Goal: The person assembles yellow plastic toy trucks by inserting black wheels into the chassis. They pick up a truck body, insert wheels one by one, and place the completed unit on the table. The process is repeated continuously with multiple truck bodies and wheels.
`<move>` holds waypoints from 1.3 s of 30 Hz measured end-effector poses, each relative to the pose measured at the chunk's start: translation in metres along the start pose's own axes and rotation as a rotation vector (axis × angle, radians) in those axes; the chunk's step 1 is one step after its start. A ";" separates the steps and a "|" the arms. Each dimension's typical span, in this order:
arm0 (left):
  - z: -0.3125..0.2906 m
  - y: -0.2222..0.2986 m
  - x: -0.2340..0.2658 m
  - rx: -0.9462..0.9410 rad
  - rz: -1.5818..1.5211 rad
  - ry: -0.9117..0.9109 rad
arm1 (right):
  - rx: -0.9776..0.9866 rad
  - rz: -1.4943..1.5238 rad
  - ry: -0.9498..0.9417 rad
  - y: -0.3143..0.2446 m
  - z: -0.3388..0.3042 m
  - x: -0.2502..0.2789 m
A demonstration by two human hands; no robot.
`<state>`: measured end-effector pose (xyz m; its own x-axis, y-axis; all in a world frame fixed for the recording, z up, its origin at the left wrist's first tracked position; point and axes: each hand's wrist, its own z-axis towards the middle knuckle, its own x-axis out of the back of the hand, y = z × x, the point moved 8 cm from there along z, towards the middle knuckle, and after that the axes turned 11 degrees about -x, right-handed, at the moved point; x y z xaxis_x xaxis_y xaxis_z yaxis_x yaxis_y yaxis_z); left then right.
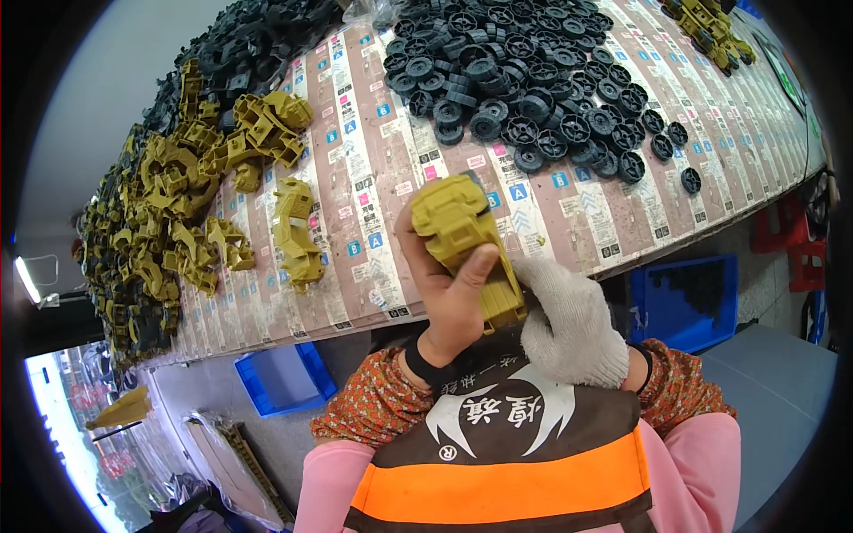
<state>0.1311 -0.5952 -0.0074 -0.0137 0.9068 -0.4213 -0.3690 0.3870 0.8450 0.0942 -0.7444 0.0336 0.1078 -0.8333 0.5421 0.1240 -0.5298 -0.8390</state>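
Note:
A mustard-yellow plastic toy truck body (456,222) is held up just beyond the table's near edge. My bare left hand (449,306) grips it with the thumb pressed across its near face. On its right side, my right hand (573,324) in a pale knitted glove is closed against the lower part, fingers curled. Parts of those fingers are hidden behind the toy, and anything small between them cannot be made out. Past the toy lies a heap of black toy wheels (524,98). To the left, yellow body parts (169,191) are piled, with one single piece (298,233) nearer to me.
Printed paper strips cover the table (351,298). Dark plastic parts (258,44) are heaped at the far left, yellow toys with wheels (711,35) at the far right. Below the edge are a blue bin (324,364), another blue bin (730,306) with dark contents, and red stools (807,266).

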 end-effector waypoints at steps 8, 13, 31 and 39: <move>0.023 -0.003 -0.014 0.220 0.144 -0.289 | -0.086 -0.009 0.033 0.010 0.026 0.031; 0.014 -0.006 -0.030 0.328 0.342 -0.773 | 0.052 0.157 0.036 -0.015 0.046 0.056; 0.007 -0.042 0.007 0.686 -0.410 0.005 | -0.264 -0.146 0.392 0.068 0.027 0.123; 0.002 -0.039 0.010 0.702 -0.270 -0.018 | -0.141 -0.601 0.483 0.094 0.054 0.125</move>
<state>0.1470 -0.6015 -0.0442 0.0108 0.7657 -0.6431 0.3219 0.6062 0.7272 0.1727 -0.8899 0.0252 -0.3832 -0.3565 0.8521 -0.1046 -0.8999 -0.4235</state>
